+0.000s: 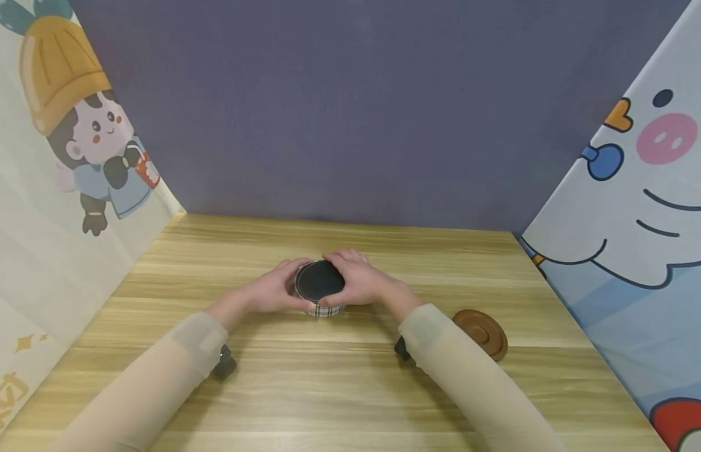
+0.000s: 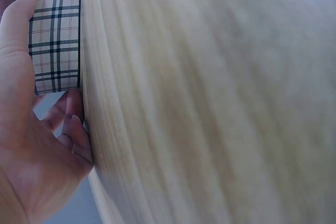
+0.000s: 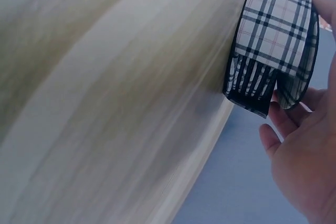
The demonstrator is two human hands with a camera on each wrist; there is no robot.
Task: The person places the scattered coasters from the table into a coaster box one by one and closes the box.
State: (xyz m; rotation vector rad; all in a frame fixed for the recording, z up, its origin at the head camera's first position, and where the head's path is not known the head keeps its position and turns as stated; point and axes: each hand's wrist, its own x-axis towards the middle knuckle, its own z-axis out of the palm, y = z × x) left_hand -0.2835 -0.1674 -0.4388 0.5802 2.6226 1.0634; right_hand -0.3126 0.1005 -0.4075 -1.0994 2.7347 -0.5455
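A low round box (image 1: pixel 325 311) with a plaid side and a black top (image 1: pixel 320 280) stands on the wooden table. My left hand (image 1: pixel 277 289) grips it from the left, thumb at the front and fingers behind. From the right, my right hand (image 1: pixel 356 278) holds it, its thumb lying over the edge of the top. In the left wrist view, the plaid side (image 2: pixel 56 35) stands close to the tabletop. The right wrist view shows an opening (image 3: pixel 251 81) in the plaid wall, with dark and light stripes inside.
A brown round disc (image 1: pixel 482 334) with a ringed centre lies to the right, partly behind my right sleeve (image 1: pixel 469 376). A plain purple-grey wall (image 1: pixel 350 113) closes the back. Cartoon-printed panels flank the wooden table (image 1: pixel 305 402) on the left and right.
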